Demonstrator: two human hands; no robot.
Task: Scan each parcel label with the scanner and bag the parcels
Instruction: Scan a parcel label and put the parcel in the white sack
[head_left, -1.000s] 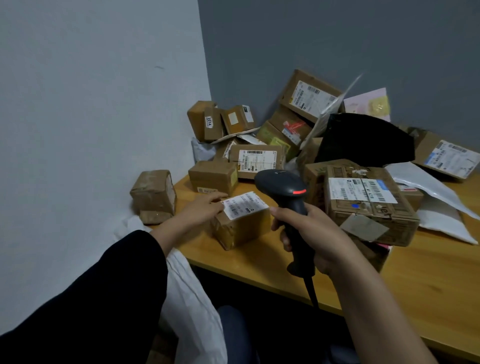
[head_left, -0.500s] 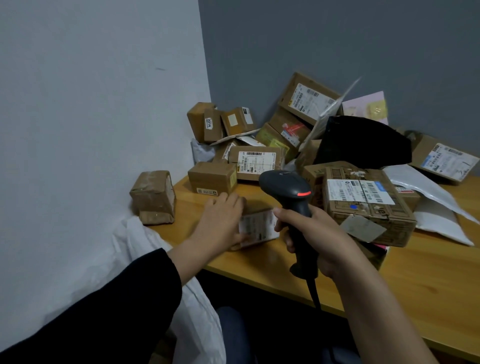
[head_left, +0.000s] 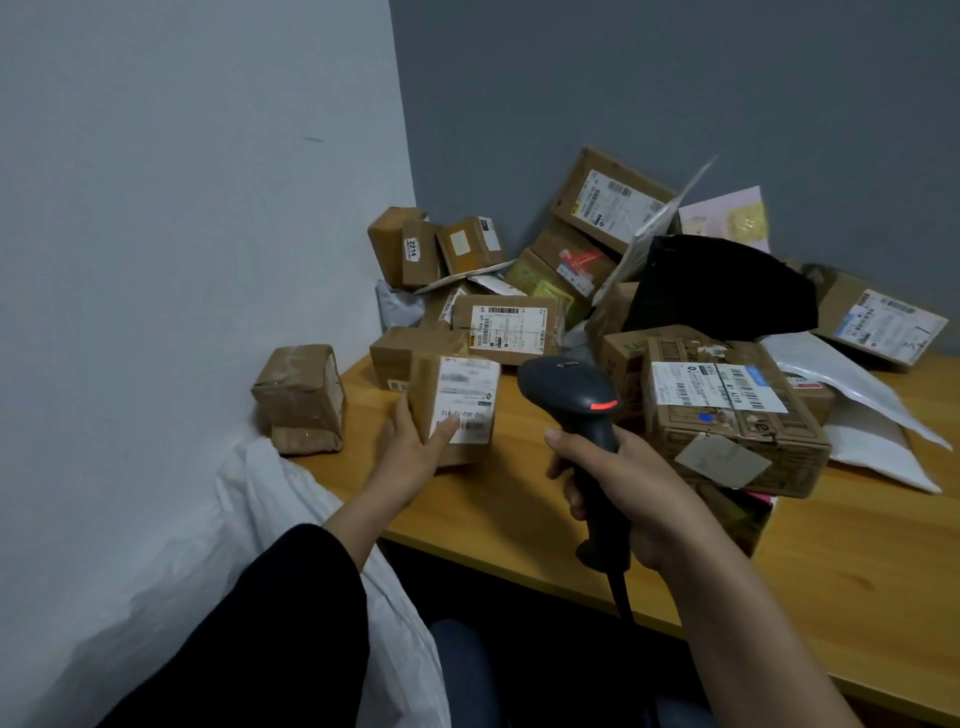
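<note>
Gripping a box (head_left: 452, 410) upright over the table's (head_left: 519, 499) left end with the left hand (head_left: 410, 457), thumb on its blurred label (head_left: 467, 389); clenching the red-lit scanner (head_left: 576, 395) in the right hand (head_left: 639, 499); showing "2214" on a rear box (head_left: 415, 249).

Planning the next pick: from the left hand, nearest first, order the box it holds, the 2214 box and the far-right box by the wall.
1. held box, in the left hand.
2. 2214 box, back corner.
3. far-right box, across the pile.
</note>
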